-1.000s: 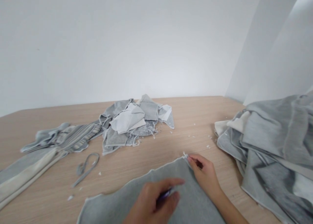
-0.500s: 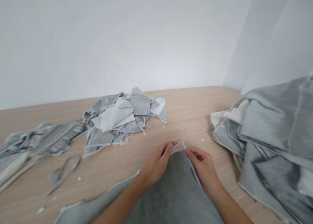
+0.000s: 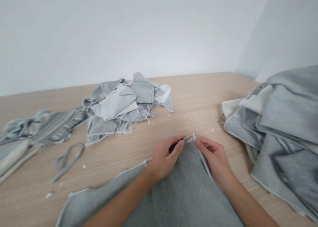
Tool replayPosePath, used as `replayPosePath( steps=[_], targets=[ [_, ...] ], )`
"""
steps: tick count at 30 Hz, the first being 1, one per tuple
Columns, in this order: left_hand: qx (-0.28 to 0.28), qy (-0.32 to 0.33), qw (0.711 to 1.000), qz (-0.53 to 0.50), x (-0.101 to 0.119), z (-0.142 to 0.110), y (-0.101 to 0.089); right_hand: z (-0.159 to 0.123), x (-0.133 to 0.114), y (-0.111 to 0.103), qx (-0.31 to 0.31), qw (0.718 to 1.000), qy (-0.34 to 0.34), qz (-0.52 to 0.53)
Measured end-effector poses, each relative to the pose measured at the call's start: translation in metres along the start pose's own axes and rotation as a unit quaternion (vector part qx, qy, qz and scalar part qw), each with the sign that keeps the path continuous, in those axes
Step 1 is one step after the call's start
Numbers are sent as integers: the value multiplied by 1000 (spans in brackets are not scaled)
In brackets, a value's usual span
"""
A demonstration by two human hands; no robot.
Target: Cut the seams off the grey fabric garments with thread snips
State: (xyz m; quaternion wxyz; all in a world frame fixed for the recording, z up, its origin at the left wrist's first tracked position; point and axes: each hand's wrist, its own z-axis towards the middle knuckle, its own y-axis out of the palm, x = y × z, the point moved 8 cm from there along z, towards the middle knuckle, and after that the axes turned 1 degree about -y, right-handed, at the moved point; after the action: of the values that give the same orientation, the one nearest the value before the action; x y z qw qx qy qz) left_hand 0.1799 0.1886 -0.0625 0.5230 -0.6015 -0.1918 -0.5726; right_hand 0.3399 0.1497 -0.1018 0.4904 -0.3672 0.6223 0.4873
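A large grey fabric piece [image 3: 184, 184] with a pale stitched edge lies in front of me, its corner lifted off the table. My right hand [image 3: 213, 154] pinches that edge just beside the corner, where a tuft of white thread [image 3: 194, 135] sticks up. Closed around small thread snips [image 3: 188, 138], my left hand [image 3: 166, 156] is at the left side of the same corner. Only the metal blades and a bit of dark handle show; the rest is inside the fingers. The blade tips point right, close to the thread tuft.
Grey and white fabric scraps [image 3: 119, 104] are heaped at the back, with striped cloth [image 3: 57, 126] to their left. A curled grey strip [image 3: 67, 162] lies nearer. At right stands a tall pile of grey fabric [image 3: 288, 121]. White lint bits dot the wooden table [image 3: 139, 147].
The snips have come right, up to the thread tuft at the corner, and their blades look more spread. My view has tilted down slightly. The right hand keeps its pinch.
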Motion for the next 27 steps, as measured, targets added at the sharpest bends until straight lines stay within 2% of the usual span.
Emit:
replayPosePath(
  steps=[9, 27],
  targets=[
    [-7, 22, 1000, 10, 4, 0, 3, 1, -4, 1, -2, 1000, -22, -12],
    [54, 81, 993, 71, 12, -2, 1, 0, -10, 1, 9, 998, -47, -47]
  ],
)
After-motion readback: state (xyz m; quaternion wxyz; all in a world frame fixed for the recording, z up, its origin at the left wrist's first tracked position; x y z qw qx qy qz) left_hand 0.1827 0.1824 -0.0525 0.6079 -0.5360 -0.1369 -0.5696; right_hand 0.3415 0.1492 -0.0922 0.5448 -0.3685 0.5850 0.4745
